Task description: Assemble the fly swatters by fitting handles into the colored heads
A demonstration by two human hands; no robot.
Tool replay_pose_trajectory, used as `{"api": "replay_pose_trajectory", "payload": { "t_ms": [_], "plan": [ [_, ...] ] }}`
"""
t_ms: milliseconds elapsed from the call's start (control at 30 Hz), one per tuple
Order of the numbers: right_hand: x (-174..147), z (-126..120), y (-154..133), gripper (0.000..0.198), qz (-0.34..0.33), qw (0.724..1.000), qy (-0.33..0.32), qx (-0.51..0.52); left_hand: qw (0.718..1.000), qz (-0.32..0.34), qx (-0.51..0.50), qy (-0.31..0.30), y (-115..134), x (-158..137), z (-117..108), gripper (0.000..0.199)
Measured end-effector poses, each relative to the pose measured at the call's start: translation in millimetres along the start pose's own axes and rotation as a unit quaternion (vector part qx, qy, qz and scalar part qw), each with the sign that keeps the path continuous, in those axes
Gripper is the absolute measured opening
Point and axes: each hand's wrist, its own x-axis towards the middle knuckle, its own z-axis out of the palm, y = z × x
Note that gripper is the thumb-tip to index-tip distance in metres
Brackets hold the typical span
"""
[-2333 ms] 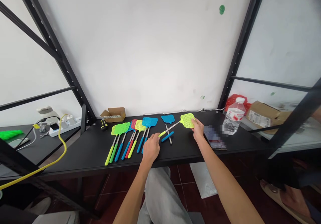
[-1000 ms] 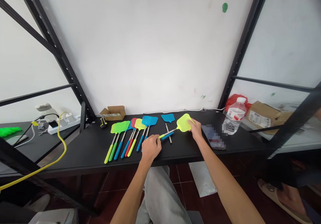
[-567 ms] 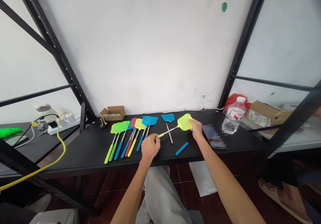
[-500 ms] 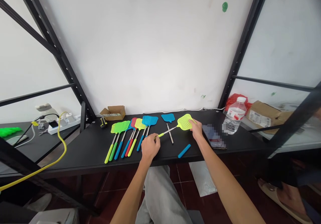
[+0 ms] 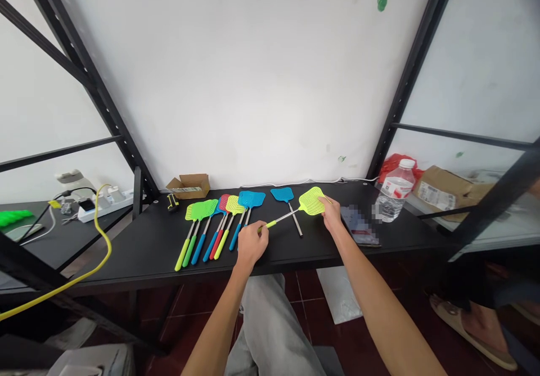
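Note:
A yellow-green fly swatter point(image 5: 311, 201) with a metal shaft is held slantwise over the table between my two hands. My left hand point(image 5: 252, 242) is closed around its yellow handle, and part of the handle is hidden in the fist. At the other end, my right hand point(image 5: 332, 213) grips the edge of its perforated head. Below and behind the shaft lies a blue swatter head point(image 5: 282, 194) on a metal rod point(image 5: 297, 224) with no handle showing on it. To the left, several fly swatters point(image 5: 211, 235) in green, blue, red and yellow lie side by side, heads overlapping.
A dark tablet-like item point(image 5: 360, 227), blurred out, lies right of my right hand, with a water bottle point(image 5: 395, 190) behind it. An opened small cardboard box point(image 5: 189, 186) stands at the back left. A yellow cable point(image 5: 105, 238) hangs at left. Another person's foot point(image 5: 476, 325) shows lower right.
The loose blue handle on the table is no longer in view. The metal rod's near end has swung rightward, and it now meets the blue head. Both hands keep their grip.

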Motion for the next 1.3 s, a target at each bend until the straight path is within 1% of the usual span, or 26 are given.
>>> {"api": "replay_pose_trajectory", "payload": {
  "t_ms": [233, 500, 833, 1067, 1300],
  "plan": [
    [5.1, -2.4, 4.0, 0.035, 0.003, 1.000, -0.011, 0.017, 1.000, -0.005, -0.029, 0.004, 0.6, -0.1, 0.5, 0.036],
    [6.1, -3.5, 5.8, 0.041, 0.001, 1.000, -0.017, 0.013, 1.000, 0.006, -0.021, -0.009, -0.8, -0.1, 0.0, 0.034],
    [4.2, -3.6, 3.2, 0.041, 0.006, 0.999, -0.031, 0.010, 1.000, 0.001, -0.015, -0.025, -1.6, 0.6, -0.5, 0.033],
    [1.0, -1.7, 1.8, 0.042, 0.011, 0.998, -0.054, -0.017, 0.999, 0.002, -0.028, -0.033, -2.8, 1.0, 0.7, 0.032],
    [-2.9, -2.2, 1.0, 0.040, -0.010, 0.993, -0.080, -0.081, 0.999, 0.005, -0.024, -0.029, -1.5, -0.6, 0.0, 0.032]
  ]
}}
